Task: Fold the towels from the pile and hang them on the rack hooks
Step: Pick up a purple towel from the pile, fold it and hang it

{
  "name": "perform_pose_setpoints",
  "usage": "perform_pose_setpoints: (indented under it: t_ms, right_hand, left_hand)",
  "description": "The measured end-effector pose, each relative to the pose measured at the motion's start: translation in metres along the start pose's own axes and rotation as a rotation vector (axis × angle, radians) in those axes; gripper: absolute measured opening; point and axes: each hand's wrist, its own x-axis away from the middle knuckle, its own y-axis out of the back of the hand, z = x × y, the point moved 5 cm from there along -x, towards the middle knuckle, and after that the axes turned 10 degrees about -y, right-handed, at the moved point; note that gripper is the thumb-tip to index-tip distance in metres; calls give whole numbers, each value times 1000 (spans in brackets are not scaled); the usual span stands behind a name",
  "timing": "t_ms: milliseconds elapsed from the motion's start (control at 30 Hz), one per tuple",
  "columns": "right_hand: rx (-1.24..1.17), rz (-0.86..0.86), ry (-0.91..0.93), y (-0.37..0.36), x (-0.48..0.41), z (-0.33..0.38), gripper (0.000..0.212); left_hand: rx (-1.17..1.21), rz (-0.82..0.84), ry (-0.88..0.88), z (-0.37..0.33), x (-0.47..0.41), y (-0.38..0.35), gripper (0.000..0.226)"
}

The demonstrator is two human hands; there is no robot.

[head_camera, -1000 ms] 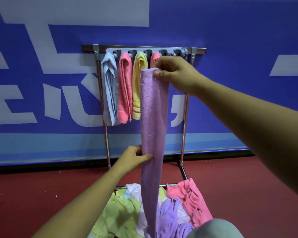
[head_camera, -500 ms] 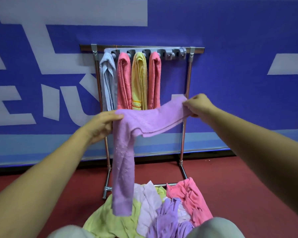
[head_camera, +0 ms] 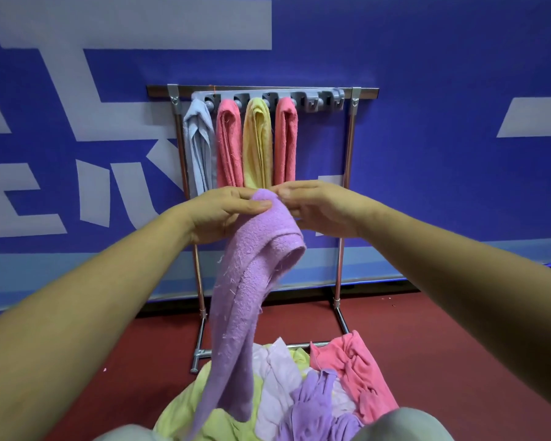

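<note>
A lilac towel (head_camera: pixel 245 300), doubled over lengthwise, hangs from both my hands in front of the rack. My left hand (head_camera: pixel 218 211) pinches its folded top between thumb and fingers. My right hand (head_camera: pixel 318 206) holds the same top end from the right, its fingers partly hidden behind the cloth. The metal rack (head_camera: pixel 345 198) stands against the blue wall. Its grey hook bar (head_camera: pixel 318 101) carries several folded towels: a pale blue towel (head_camera: pixel 199 144), a pink towel (head_camera: pixel 228 148), a yellow towel (head_camera: pixel 257 148) and a second pink towel (head_camera: pixel 286 144). Two hooks at the right are bare.
A pile of loose towels (head_camera: pixel 299 386) in green, white, purple and pink lies on the red floor below the rack. My knees show at the bottom edge. A blue banner wall with white lettering stands right behind the rack.
My hands came together from spread apart, bringing the two ends of the lilac towel together so that it now hangs doubled. Earlier it was stretched vertically, then sideways.
</note>
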Motion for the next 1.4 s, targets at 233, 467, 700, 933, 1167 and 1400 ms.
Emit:
perform_pose_setpoints:
  t_ms: [233,467,700,933,1167,1400]
  right_hand:
    - [187,-126,-32,8,7,9,12]
    - [34,-252,-74,61,24,10,11]
    - [69,-82,-159,78,18,18,13]
    - [21,-84,-44,109,2,49,23]
    - [240,-314,-97,181,-17,72,11]
    - [472,-556,-68,251,-38,107,18]
  left_hand:
    - [-73,97,55,10,-3,-1,22]
    - [39,81,43,20,-9,6,46]
    - [114,27,-66,-14,-58,3,48]
    - [9,140,-49,-33,-111,2,45]
    - [-112,138,-10,-37,-177,22,22]
    - [-222,119,-57,-50,-260,35,19]
